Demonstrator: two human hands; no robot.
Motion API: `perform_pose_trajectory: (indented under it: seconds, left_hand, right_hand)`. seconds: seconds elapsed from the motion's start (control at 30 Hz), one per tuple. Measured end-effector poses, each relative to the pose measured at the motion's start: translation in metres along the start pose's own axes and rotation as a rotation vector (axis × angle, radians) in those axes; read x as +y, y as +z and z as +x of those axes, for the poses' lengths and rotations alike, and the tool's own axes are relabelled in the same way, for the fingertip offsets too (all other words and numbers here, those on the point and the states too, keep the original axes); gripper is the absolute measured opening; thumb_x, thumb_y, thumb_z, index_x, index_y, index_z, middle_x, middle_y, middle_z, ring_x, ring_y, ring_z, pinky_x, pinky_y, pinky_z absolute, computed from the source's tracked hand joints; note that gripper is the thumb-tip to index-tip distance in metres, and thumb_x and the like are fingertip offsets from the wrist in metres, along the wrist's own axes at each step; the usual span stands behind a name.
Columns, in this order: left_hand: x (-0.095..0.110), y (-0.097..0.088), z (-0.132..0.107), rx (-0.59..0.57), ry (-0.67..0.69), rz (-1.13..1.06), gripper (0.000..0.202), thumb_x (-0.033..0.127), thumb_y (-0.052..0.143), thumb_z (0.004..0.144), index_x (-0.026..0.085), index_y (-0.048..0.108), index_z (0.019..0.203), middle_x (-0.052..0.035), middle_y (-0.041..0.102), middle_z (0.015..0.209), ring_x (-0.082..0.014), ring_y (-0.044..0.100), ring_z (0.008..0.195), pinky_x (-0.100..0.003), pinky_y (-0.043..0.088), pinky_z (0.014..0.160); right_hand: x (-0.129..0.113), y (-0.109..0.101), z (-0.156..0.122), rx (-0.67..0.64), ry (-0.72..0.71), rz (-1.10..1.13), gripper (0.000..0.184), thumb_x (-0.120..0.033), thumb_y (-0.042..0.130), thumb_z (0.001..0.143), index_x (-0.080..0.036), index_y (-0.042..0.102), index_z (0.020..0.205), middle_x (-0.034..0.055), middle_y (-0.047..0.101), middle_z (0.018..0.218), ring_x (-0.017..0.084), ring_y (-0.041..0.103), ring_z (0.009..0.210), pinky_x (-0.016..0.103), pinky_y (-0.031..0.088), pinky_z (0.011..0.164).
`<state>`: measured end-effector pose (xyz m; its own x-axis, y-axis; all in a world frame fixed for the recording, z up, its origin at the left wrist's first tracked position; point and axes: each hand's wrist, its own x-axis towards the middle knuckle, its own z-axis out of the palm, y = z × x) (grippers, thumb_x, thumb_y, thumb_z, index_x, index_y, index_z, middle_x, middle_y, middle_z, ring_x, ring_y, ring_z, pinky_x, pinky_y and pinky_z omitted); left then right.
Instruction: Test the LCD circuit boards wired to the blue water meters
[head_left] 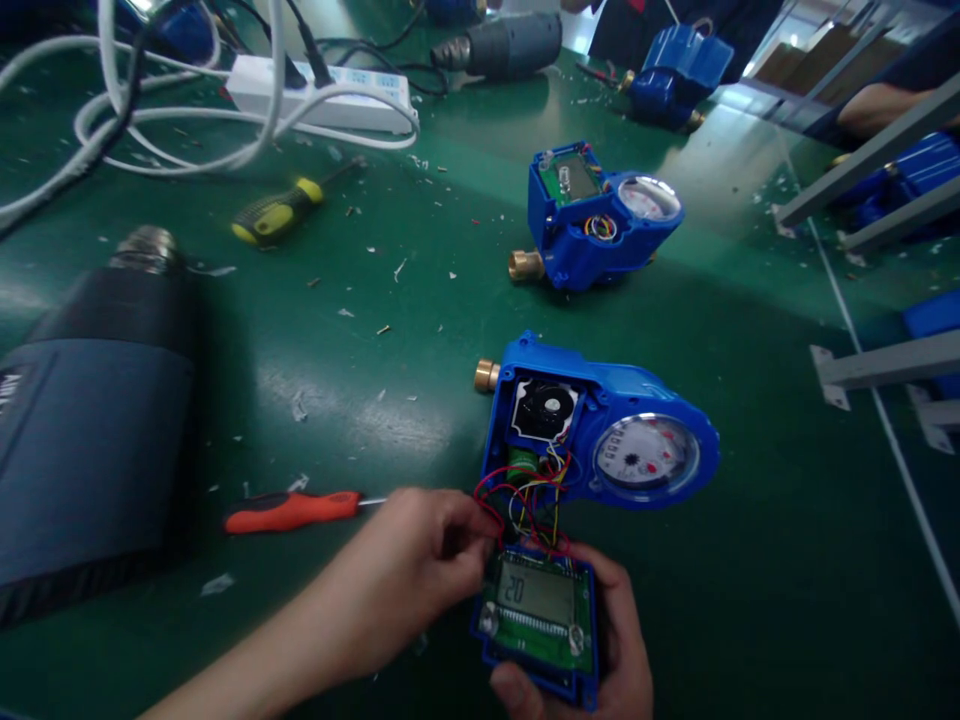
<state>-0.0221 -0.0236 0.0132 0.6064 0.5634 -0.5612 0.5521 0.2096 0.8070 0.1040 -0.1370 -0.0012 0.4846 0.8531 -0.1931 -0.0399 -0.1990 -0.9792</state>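
Observation:
An open blue water meter (pixel 600 425) lies on the green table (pixel 750 600), its dial facing up and red, yellow and black wires spilling from its housing. The wires run to a blue display module (pixel 538 620) with a green circuit board and an LCD reading 20. My right hand (pixel 615 650) cradles this module from below and the right, fingers wrapped round it. My left hand (pixel 412 575) comes in from the lower left, fingers pinched at the wires by the module's upper left corner.
An orange-handled screwdriver (pixel 292 510) lies just left of my hands. A large dark heat gun (pixel 82 420) fills the left. A second open blue meter (pixel 592 215), a yellow screwdriver (pixel 277 212), a power strip (pixel 322 95) with cables and metal rails (pixel 885 365) sit further off.

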Motion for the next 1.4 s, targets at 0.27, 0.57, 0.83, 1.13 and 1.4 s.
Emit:
perform_pose_trajectory:
  seconds: [0.27,0.57,0.83,1.13,1.4]
  left_hand:
    - [0.003,-0.005,-0.001,-0.033,-0.041,-0.169,0.024,0.033,0.049,0.079,0.014,0.064,0.081,0.0006,0.059,0.068,-0.011,0.048,0.06,-0.02,0.034,0.053]
    - [-0.004,-0.004,0.001,-0.12,-0.087,-0.5,0.033,0.043,0.054,0.08,0.01,0.06,0.085,0.0017,0.056,0.064,-0.0075,0.047,0.057,-0.019,0.035,0.055]
    - [-0.004,-0.001,0.0,-0.117,-0.078,-0.717,0.023,0.032,0.055,0.083,0.009,0.055,0.084,0.0013,0.055,0.07,-0.0061,0.049,0.057,-0.019,0.038,0.057]
    - [-0.009,0.004,-0.005,-0.031,0.037,-0.711,0.03,0.027,0.05,0.086,0.017,0.039,0.113,0.0011,0.055,0.078,-0.0088,0.051,0.064,-0.022,0.042,0.06]
    - [-0.013,0.012,-0.017,-0.061,-0.018,-0.707,0.022,0.035,0.043,0.089,0.016,0.049,0.095,-0.0013,0.055,0.08,-0.0087,0.051,0.065,-0.021,0.042,0.061]
  right_hand:
    - [-0.003,-0.001,0.001,-0.003,0.026,0.068,0.064,-0.044,0.079,0.056,-0.021,0.047,0.107,0.0082,0.067,0.09,0.024,0.069,0.073,0.027,0.058,0.056]
    - [-0.007,0.001,0.005,-0.034,0.063,0.17,0.062,-0.046,0.077,0.057,-0.02,0.048,0.104,0.0095,0.07,0.085,0.025,0.069,0.07,0.028,0.057,0.054]
    - [-0.009,-0.001,0.007,-0.045,-0.044,0.038,0.059,-0.054,0.07,0.062,-0.021,0.046,0.105,0.0102,0.069,0.085,0.026,0.069,0.07,0.031,0.058,0.053]
    - [0.001,-0.007,0.006,-0.054,-0.093,0.011,0.066,-0.054,0.075,0.056,-0.023,0.049,0.108,0.0088,0.069,0.088,0.026,0.069,0.07,0.031,0.059,0.053]
    - [0.006,-0.008,0.008,-0.08,-0.026,-0.009,0.081,-0.062,0.074,0.049,-0.02,0.048,0.114,0.0115,0.069,0.094,0.029,0.069,0.076,0.032,0.06,0.058]
